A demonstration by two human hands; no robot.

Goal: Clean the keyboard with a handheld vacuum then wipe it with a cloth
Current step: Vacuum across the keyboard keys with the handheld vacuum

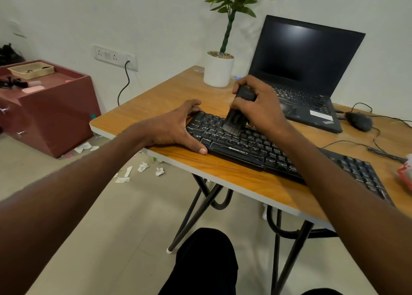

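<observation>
- The black Zebronics keyboard (278,152) lies diagonally on the wooden folding table (234,172), near its front edge.
- The right hand (260,107) grips the handheld vacuum (240,107) with fingers curled round its body; the brush nozzle touches the upper-left key rows.
- The left hand (176,129) lies spread wide, fingers straight, bracing the keyboard's left end.
- Judged step: vacuuming, at an early stage. Keep the bristles in contact, work row by row toward the number pad, and maintain the brace so the board does not slide.
- The wiping step is not yet begun; no cloth can be identified with certainty.
- Nearby: an open ThinkPad laptop (305,76), a black mouse (359,120) with trailing cable, a potted plant (219,69).
- The mouse cable lies near the keyboard's far end and may snag the later passes.
</observation>
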